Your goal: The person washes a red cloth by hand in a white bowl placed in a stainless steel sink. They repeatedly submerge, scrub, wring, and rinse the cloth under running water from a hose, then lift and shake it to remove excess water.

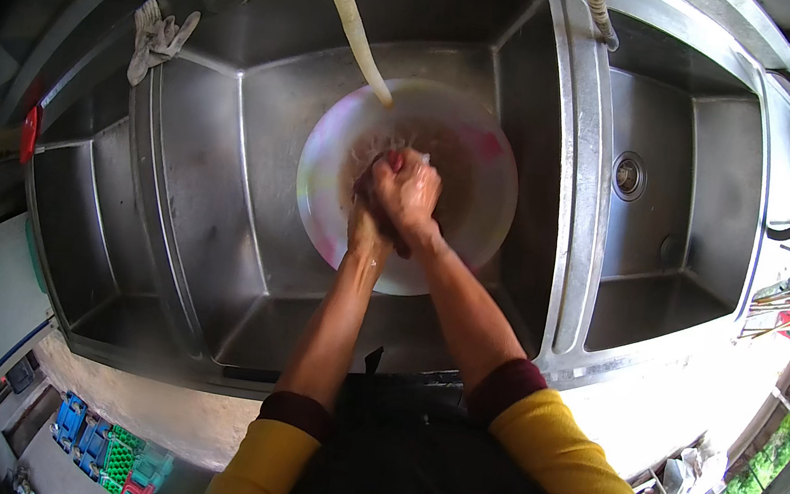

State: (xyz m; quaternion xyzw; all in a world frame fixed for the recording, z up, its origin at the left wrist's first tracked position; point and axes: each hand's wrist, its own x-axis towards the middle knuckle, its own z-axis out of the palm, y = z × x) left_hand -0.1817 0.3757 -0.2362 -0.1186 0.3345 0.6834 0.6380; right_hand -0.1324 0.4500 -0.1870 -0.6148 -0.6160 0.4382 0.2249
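Note:
Both hands are pressed together over a wide, pale basin [315, 221] with pink patches, set in the middle sink. Brownish water [470, 182] lies in it. My right hand [413, 191] is wet and closed, its fingers curled on top. Tight against it, my left hand [368, 193] is closed too, and its fingers are mostly hidden. A small reddish bit [394, 160] shows at the top of the hands; I cannot tell what it belongs to. From above, a cream ribbed hose [351, 23] reaches down, its end at the basin's far rim.
Steel sinks stand on both sides; the right one has a drain [629, 176]. A grey glove [158, 42] hangs over the left divider. Another ribbed hose [598, 8] comes down at the right divider. Blue and green crates [109, 449] are low at left.

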